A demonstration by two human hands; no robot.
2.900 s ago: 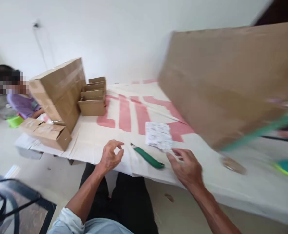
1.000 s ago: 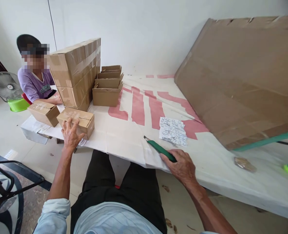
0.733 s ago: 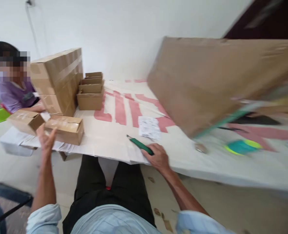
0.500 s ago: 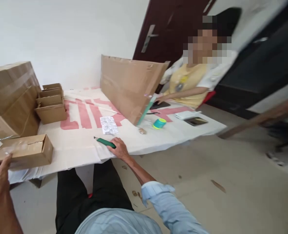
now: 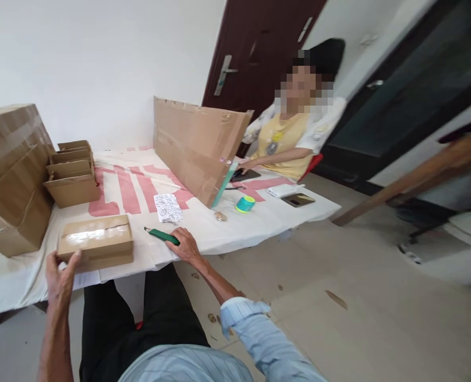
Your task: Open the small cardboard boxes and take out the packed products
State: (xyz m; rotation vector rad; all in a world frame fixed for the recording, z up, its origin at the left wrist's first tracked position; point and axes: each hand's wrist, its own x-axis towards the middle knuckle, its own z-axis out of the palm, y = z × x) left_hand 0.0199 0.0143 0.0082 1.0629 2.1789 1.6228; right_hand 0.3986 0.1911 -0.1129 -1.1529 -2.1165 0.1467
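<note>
Currently | my left hand gripping near-left corner of taped carton | right hand closed around green cutter, blade end toward carton | carton sits between hands on table

Pale blue, faintly striped shirt with a rolled cuff, plain black trousers

Teal-yellow roll near dark flat device; 1 co-worker seated near maroon door.
</note>
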